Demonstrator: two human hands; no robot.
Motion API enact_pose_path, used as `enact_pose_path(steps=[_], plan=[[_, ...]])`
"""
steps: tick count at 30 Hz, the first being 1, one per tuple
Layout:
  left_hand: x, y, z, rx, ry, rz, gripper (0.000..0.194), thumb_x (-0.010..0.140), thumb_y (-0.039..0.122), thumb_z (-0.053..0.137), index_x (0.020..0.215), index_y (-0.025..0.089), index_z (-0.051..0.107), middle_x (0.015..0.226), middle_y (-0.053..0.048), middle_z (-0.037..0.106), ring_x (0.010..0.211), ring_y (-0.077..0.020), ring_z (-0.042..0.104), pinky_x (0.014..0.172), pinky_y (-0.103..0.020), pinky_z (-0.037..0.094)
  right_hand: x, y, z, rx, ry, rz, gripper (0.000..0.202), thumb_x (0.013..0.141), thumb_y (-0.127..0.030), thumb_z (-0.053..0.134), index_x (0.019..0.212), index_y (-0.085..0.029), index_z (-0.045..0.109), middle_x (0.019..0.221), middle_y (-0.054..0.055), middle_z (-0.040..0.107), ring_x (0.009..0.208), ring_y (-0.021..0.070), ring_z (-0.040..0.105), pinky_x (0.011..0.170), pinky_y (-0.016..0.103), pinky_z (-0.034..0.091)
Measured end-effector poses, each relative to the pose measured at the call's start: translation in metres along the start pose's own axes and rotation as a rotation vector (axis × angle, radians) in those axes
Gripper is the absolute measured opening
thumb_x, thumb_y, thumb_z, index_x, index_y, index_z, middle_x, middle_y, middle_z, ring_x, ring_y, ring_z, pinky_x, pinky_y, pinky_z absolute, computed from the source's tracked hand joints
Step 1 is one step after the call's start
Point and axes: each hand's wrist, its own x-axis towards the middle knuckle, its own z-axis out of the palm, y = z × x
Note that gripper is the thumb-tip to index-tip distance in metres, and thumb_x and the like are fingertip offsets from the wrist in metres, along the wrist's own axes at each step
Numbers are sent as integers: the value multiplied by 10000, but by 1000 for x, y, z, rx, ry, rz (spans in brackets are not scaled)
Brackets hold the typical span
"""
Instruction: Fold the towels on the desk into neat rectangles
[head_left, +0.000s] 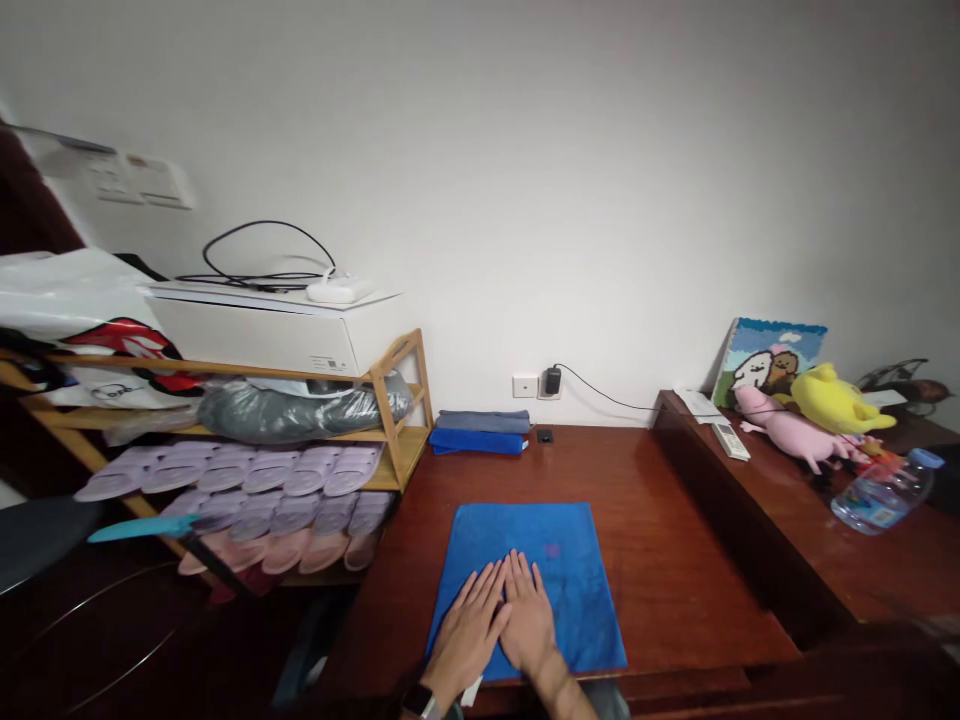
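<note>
A blue cloth (577,590) lies spread on the reddish-brown desk (675,560), its lower edge near the desk's front. Both of my hands rest on it, palms down. My left hand (469,625) lies flat on the cloth's lower left part, fingers stretched out. Beside it, my right hand (527,615) is flat too, fingers pointing away from me and slightly spread. The hands touch or overlap at the thumbs. A small white tag (472,691) shows at the cloth's front edge. Neither hand grips anything.
Folded blue and grey cloths (480,432) sit at the desk's back left, by the wall. Slippers fill a wooden rack (409,455) at left. On the raised surface at right are a remote (730,441), plush toys (795,432), a picture and a plastic bottle (885,495).
</note>
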Motion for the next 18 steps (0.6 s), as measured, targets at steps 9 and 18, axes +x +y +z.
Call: enact_pose_path(steps=[9,18], plan=[[-27,-29,-21,69,34,-243,637,1081,541,372,1645,247,402,1684,-96,462,1560,-288,431,1260,-525,409,-46,120,-68,-185,-103,368,692,1094,-482,188,1659,-112,338,1736,101,267,1628,263,238,1333,478,199],[-21,-27,-27,88,23,-219,628,1083,556,357,1610,233,469,1659,-96,497,1545,-275,456,1274,-512,397,-48,113,-86,-206,-152,420,721,1085,-489,197,1662,-71,308,1739,120,247,1634,275,212,1338,475,169]])
